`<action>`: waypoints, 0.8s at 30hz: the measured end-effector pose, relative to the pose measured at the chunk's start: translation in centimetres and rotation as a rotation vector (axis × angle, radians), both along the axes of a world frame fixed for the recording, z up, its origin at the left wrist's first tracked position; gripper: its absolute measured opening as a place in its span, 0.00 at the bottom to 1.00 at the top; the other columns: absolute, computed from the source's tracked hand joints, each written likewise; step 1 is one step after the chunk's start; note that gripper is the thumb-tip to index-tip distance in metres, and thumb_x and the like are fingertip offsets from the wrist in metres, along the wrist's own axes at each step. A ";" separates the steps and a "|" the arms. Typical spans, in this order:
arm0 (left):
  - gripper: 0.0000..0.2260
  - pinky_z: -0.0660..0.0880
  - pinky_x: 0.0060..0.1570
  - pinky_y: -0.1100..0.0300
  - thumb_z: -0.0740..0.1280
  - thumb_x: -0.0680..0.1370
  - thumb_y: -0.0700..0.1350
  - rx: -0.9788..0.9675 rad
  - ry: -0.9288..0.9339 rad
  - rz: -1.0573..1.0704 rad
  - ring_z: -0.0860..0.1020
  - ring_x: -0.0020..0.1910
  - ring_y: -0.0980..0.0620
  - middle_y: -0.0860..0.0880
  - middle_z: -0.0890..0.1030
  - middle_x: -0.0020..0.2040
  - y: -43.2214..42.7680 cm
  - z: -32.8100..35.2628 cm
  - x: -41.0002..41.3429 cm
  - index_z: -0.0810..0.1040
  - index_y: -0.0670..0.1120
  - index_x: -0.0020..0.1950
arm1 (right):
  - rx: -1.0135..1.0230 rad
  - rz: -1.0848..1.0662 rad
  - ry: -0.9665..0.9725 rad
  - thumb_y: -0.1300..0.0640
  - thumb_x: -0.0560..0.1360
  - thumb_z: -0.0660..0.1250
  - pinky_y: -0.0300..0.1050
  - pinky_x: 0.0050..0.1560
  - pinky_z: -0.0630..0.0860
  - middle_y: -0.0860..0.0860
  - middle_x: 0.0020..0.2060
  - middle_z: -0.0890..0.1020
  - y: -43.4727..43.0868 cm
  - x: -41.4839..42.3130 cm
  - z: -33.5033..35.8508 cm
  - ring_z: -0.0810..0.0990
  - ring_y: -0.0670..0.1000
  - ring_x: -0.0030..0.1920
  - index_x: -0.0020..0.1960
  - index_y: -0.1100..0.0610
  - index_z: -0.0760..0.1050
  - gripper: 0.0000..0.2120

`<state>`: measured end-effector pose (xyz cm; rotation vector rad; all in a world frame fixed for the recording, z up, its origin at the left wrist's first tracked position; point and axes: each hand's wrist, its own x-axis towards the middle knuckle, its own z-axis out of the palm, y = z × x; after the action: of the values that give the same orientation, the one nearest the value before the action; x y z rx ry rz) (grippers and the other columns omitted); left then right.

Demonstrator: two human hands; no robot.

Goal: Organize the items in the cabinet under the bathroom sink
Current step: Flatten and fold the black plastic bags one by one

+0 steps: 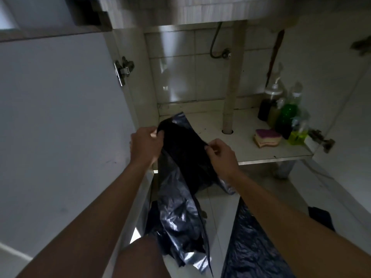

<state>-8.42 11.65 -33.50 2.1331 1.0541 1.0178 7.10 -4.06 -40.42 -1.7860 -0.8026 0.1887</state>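
A black plastic bag (186, 157) hangs in front of the open cabinet under the sink, held up by both hands. My left hand (145, 144) pinches its upper left edge. My right hand (219, 155) pinches its right edge. The bag's lower part drapes down to the floor between my arms. The cabinet floor (210, 125) is pale, with a drain pipe (230, 93) passing through it. At the cabinet's right side stand several bottles (285, 115) of green, yellow and dark liquid, with a purple and cream sponge (267, 137) in front of them.
The left cabinet door (60, 117) stands open, its hinge (122, 70) showing. More dark plastic sheeting (249, 243) lies on the tiled floor under my right forearm. A dark cloth (319, 215) lies on the floor at right. A hose and valve (224, 54) sit on the tiled back wall.
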 end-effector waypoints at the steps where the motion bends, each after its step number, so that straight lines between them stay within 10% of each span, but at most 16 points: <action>1: 0.12 0.77 0.42 0.60 0.67 0.77 0.52 0.011 -0.042 0.022 0.83 0.43 0.50 0.47 0.85 0.41 -0.1 0.8 0.1 0.85 0.45 0.44 | 0.018 0.003 -0.004 0.53 0.81 0.64 0.27 0.38 0.70 0.43 0.41 0.81 0.0 0.1 0.7 0.78 0.36 0.41 0.50 0.54 0.75 0.05; 10: 0.10 0.65 0.34 0.78 0.63 0.81 0.43 0.226 -0.241 -0.095 0.77 0.34 0.63 0.52 0.81 0.39 -1.3 7.2 0.8 0.84 0.45 0.47 | 0.120 0.135 -0.044 0.49 0.77 0.71 0.30 0.39 0.74 0.43 0.43 0.82 -0.9 0.1 6.9 0.80 0.36 0.41 0.53 0.55 0.76 0.11; 24: 0.11 0.73 0.37 0.70 0.75 0.72 0.47 -0.027 -0.257 -0.234 0.80 0.39 0.61 0.55 0.82 0.42 -3.5 7.1 3.3 0.80 0.48 0.52 | -0.101 0.091 -0.349 0.48 0.76 0.72 0.45 0.42 0.75 0.49 0.38 0.85 -7.0 5.9 11.4 0.82 0.46 0.40 0.46 0.54 0.84 0.09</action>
<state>-5.12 8.14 -26.37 1.9834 0.6748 1.1187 13.02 -11.11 -29.06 -1.9064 -1.1404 -0.0268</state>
